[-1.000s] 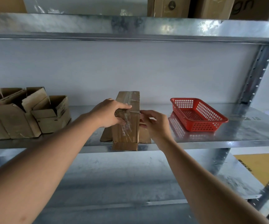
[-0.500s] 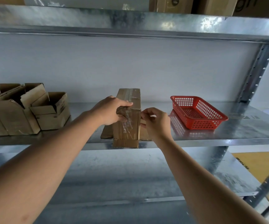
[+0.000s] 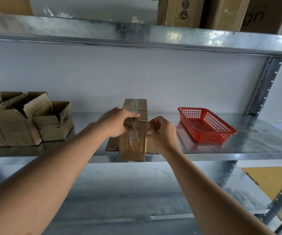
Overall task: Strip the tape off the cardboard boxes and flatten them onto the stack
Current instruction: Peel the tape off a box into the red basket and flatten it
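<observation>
The cardboard box [image 3: 134,129] lies on the galvanised steel shelf [image 3: 238,146], long axis running away from me, near end overhanging the edge. My left hand [image 3: 118,122] grips its top over crinkled clear tape [image 3: 133,133]; my right hand [image 3: 162,131] pinches its right side. A red plastic mesh basket [image 3: 206,124] sits right, opened cartons [image 3: 26,117] left.

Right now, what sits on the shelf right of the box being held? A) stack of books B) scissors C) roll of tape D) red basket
D: the red basket sits on the shelf right of the box, which the left hand grips.
</observation>
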`<state>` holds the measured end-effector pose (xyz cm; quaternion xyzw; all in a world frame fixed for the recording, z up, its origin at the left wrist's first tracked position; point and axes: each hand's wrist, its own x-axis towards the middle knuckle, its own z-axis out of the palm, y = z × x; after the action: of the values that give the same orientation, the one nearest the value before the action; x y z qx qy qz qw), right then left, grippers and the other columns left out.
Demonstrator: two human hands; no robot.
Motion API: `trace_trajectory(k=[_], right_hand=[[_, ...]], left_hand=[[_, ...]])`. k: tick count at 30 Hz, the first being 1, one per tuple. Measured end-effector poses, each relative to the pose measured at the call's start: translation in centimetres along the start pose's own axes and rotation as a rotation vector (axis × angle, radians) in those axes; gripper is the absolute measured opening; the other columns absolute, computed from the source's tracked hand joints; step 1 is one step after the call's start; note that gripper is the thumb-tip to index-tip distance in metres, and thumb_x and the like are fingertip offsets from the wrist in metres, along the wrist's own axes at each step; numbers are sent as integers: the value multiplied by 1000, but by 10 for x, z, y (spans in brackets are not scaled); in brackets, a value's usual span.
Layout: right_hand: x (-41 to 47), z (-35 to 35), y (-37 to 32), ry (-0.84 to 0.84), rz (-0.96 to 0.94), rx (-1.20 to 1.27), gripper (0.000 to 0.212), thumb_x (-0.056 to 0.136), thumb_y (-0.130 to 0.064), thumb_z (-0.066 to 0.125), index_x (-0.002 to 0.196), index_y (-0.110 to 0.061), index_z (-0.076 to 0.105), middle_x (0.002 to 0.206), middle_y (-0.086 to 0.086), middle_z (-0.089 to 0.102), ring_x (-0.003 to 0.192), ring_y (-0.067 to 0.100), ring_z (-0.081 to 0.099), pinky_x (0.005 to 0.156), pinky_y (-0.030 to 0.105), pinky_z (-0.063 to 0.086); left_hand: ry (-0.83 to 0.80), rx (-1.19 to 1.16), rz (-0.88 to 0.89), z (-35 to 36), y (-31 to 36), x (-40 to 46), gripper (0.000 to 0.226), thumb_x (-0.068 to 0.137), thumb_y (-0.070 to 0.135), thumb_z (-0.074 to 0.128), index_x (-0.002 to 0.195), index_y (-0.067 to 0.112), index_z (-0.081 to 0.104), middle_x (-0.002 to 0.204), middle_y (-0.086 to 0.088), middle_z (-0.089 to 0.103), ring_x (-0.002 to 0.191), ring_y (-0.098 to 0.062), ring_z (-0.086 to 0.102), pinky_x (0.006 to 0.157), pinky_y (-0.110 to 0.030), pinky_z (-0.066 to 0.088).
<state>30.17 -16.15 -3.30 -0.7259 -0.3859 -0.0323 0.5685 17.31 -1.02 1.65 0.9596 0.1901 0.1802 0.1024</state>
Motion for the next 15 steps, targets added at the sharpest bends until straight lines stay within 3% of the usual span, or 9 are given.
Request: trace_trajectory(k=[2,4,8,15], right_hand=[[-1,-4,0,-55,-15,39,2,96,-10,70,94,-10,70,84,3,73,79,20,72,64,28,64],[-2,-7,0,-81,-12,90,3,94,-6,72,95,-7,70,86,7,73,81,20,74,63,25,63],[1,-5,2,-99,21,86,5,95,-4,68,92,-7,71,80,5,74,72,17,75,73,42,65],[5,-9,-8,-213,25,-45,11,102,-6,55,93,-8,63,89,11,72,80,25,75,81,48,61]], left_hand=[[-2,0,1,1,0,1,82,78,33,90,150,38,51,155,6,51,139,-23,51,114,-40,43],[-7,-13,-9,2,0,1,83,78,32,91,150,38,51,154,4,52,138,-24,52,113,-40,44],[-12,-22,-20,1,-1,2,83,77,34,91,149,40,51,154,3,52,138,-25,52,113,-43,45],[-28,5,-20,1,-3,3,82,77,41,89,148,46,49,152,2,54,135,-26,54,111,-45,46]])
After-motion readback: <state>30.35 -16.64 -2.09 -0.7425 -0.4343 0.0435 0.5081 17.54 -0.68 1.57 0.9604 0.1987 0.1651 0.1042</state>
